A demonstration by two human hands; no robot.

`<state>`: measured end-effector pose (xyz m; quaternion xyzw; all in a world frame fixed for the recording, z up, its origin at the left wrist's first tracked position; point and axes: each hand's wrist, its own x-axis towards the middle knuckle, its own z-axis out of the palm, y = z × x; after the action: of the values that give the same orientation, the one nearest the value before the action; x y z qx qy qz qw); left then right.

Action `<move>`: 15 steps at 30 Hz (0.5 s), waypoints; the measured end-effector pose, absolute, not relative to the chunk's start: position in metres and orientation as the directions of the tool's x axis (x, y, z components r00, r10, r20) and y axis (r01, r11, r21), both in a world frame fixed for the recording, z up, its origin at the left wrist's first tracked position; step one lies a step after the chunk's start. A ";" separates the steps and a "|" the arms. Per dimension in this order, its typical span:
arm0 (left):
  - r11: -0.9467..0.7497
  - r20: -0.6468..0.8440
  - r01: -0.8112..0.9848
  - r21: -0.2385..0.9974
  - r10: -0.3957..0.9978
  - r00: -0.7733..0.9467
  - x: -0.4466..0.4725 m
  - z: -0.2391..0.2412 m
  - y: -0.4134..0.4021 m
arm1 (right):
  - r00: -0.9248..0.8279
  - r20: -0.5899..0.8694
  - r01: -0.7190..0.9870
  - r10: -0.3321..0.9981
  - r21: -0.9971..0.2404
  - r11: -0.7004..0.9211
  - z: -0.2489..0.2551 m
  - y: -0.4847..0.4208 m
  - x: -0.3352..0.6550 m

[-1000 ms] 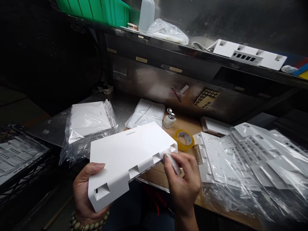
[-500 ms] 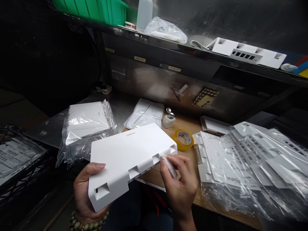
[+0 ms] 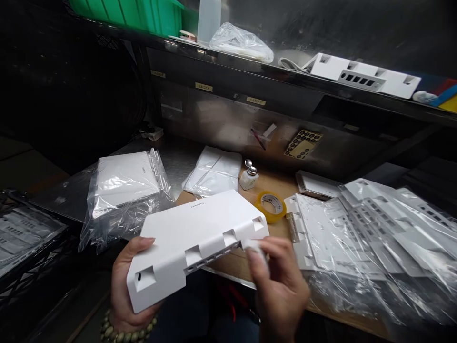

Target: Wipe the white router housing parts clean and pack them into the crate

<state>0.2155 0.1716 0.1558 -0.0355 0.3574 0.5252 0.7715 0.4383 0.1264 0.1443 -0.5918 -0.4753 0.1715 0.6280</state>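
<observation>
A white plastic casing with HUAWEI lettering, square notches and a row of port openings is held up in front of me, tilted. My left hand grips its left end, thumb on top and fingers underneath. At the right end of the notched edge, my right hand pinches a small white wad, like a wiping cloth, against or close to the casing; motion blurs the fingertips. Just behind the casing lie a roll of yellow tape and a small pump bottle.
Bagged white casings lie left and right on the bench. White plastic bags lie at the back. A shelf above bears a green bin and another casing. A wire rack stands at lower left.
My right hand has moved right and slightly down with the white wad. The casing has tilted a little, showing more of its port openings.
</observation>
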 end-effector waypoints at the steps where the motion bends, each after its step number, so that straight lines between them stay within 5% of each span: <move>1: 0.464 -0.624 -0.815 0.348 0.763 0.168 0.217 0.157 0.173 | 0.582 0.363 0.285 0.727 -0.929 0.236 0.145 0.125 0.443; 7: 0.513 -0.733 -0.823 0.244 0.653 0.190 0.232 0.172 0.190 | 0.916 0.091 -0.041 0.390 -0.947 0.318 0.140 0.124 0.479; 15: 0.522 -0.819 -0.842 0.136 0.537 0.201 0.233 0.175 0.194 | 0.937 0.013 -0.094 0.350 -0.953 0.288 0.127 0.116 0.484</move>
<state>0.2334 0.1939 0.1750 -0.1745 0.4370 0.4567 0.7550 0.4839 0.1164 0.1269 -0.5802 -0.1101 0.1398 0.7948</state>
